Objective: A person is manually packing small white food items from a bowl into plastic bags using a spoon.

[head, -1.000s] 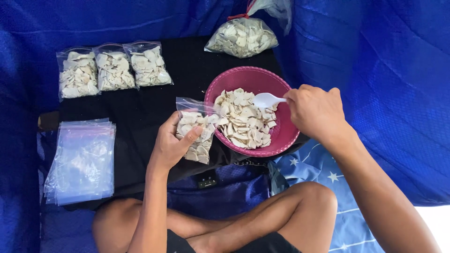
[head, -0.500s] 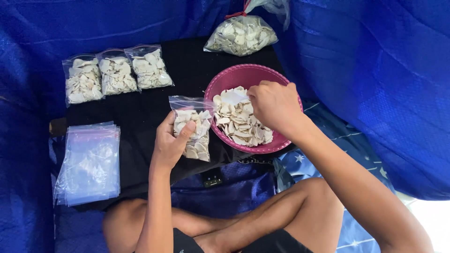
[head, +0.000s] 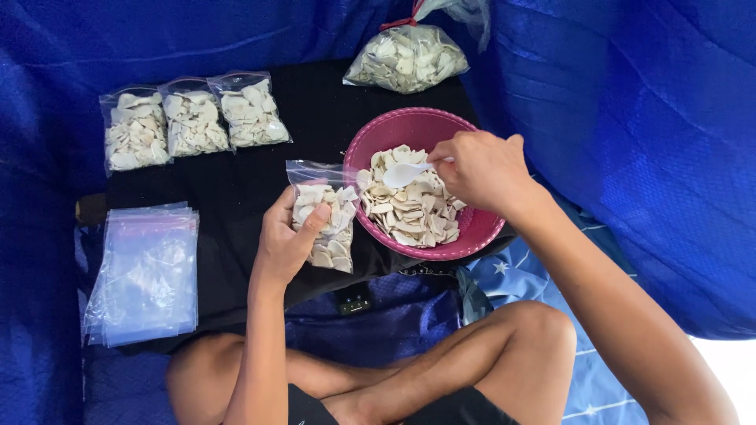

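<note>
- Both forearms bare, no sleeves reaching the wrists.
- Left hand (head: 287,236) and right hand (head: 484,169) without gloves, rings or watch.
- Legs bare at the bottom of the frame.
- Dark shorts (head: 441,405) at bottom centre.

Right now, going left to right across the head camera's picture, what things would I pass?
Stack of empty clear bags → three filled small bags → left hand holding a part-filled bag → pink bowl of pale chips → right hand with a white spoon.

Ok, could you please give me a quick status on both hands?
Left hand grips part-filled bag. Right hand holds white spoon over chips in pink bowl. Nothing between.
</note>
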